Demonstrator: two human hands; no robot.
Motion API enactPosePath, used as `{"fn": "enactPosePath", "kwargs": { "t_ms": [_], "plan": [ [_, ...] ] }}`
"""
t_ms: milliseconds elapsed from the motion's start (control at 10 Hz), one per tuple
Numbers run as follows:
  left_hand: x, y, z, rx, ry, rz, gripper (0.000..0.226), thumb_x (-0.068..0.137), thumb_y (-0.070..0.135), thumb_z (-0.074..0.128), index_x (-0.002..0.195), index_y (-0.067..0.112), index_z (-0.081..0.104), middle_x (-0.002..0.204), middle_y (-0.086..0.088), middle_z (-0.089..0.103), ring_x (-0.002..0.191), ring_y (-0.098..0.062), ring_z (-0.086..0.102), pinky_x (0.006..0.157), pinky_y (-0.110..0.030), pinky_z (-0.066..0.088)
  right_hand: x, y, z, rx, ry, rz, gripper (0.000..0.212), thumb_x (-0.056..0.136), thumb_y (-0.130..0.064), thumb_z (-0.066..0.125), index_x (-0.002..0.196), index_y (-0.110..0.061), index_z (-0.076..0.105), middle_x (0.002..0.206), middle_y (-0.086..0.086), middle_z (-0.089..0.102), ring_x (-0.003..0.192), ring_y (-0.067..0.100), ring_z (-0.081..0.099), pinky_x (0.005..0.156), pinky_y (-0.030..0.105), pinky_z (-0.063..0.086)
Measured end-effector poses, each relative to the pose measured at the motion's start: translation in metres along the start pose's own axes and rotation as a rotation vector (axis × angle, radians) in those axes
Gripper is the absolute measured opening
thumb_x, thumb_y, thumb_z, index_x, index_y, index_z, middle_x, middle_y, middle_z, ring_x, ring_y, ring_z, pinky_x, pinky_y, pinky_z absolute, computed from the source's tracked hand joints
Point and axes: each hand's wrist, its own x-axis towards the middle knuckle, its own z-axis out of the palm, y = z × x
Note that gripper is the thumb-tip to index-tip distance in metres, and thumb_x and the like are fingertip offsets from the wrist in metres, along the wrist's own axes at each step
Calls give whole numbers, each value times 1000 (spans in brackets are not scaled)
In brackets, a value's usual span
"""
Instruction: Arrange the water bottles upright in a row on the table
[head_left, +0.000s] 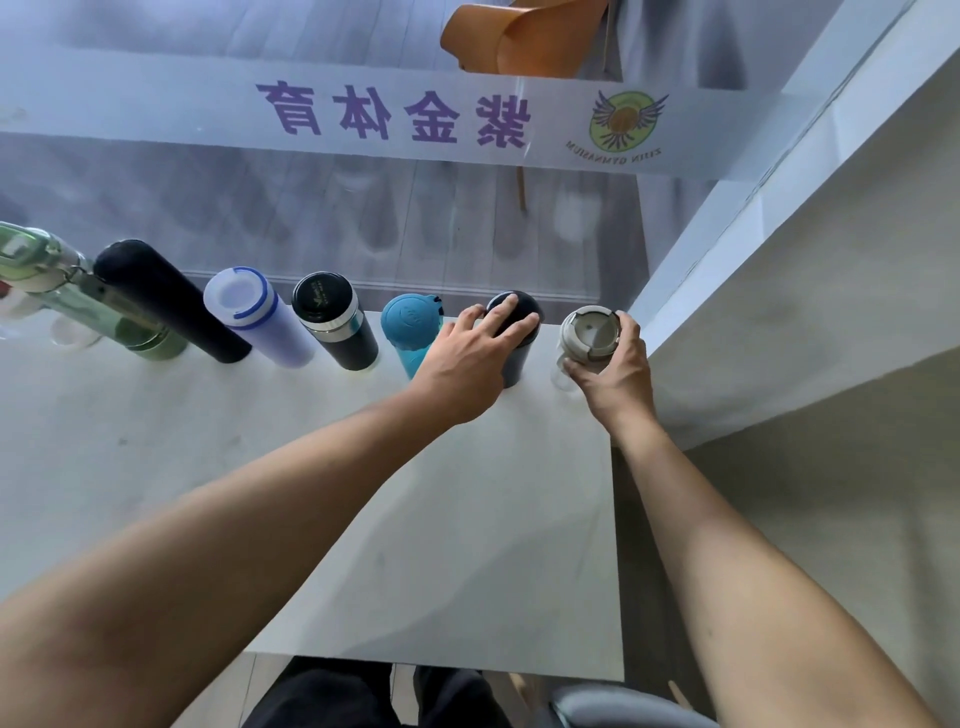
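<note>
Several bottles stand upright in a row along the far edge of the white table (363, 493). From the left: a clear green-lidded bottle (36, 265), a green flask (140, 332), a tall black flask (166, 296), a lilac bottle (260, 317), a black tumbler (335, 322), a teal bottle (410, 327). My left hand (467, 364) grips the dark round-topped bottle (524, 306), fingers over its cap. My right hand (613, 374) wraps around the clear bottle with a beige lid (589, 332) at the right end.
A glass pane with purple lettering (395, 114) rises just behind the row. A white wall (805, 312) closes in right of the table. An orange chair (509, 41) shows beyond the glass. My dark trousers (363, 696) sit below the table's near edge.
</note>
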Motion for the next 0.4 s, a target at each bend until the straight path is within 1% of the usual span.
{"fn": "enactPosePath", "kwargs": {
  "t_ms": [100,200,300,400],
  "plan": [
    [0,-1,-1,8,-17,-2,79,87,16,53,154,33,16,165,-2,12,140,-38,27,107,-49,33,2,-1,0,-21,-13,21,94,77,-26,86,153,-20,30,147,11,46,136,24,45,100,19,32],
    [-3,0,-5,0,-27,-3,78,86,18,53,154,33,18,164,-3,14,140,-38,27,107,-49,34,-2,-5,-2,-89,-11,33,107,76,-33,86,159,-21,19,151,14,40,140,26,39,108,26,32],
    [-5,-3,-11,-13,12,2,75,85,18,54,152,30,24,162,-2,20,138,-36,30,104,-47,37,-7,-13,-4,-153,64,-24,109,76,-42,84,159,-20,17,152,15,38,142,28,36,115,36,33],
    [-20,-9,-27,-97,108,-31,69,83,16,54,148,25,34,159,-3,29,138,-33,31,107,-46,34,-15,-35,-10,-187,184,-185,86,86,-43,71,156,-17,29,152,13,42,142,27,38,116,42,35]
  ]
}}
